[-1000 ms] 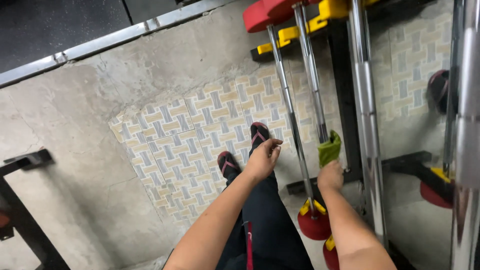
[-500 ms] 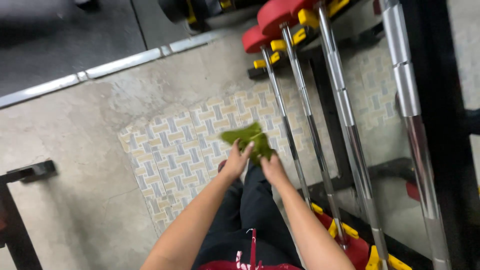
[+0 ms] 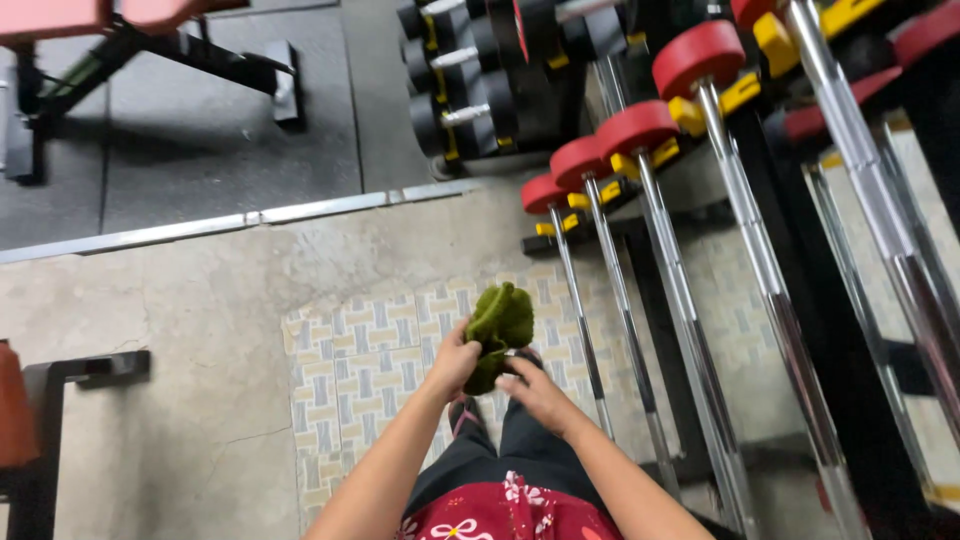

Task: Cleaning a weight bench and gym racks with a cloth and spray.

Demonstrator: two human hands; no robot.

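A crumpled green cloth (image 3: 500, 322) is held in front of me at waist height. My left hand (image 3: 457, 362) grips its left side and lifts it. Just below the cloth, my right hand (image 3: 533, 393) touches its lower edge with the fingers spread. Both hands are over a patch of patterned tiles (image 3: 370, 360) on the concrete floor. My feet in sandals are mostly hidden under my hands.
A rack of chrome barbells (image 3: 690, 310) with red end caps (image 3: 635, 128) runs along the right. Black dumbbells (image 3: 455, 75) sit on a stand at the top. A bench (image 3: 150, 40) is on dark mats at top left, another frame (image 3: 60, 380) at the left edge.
The cloth went from my right hand beside a barbell to both hands in front of me, and is now bunched and raised by my left hand. The view tilted up, showing dumbbells and bench.
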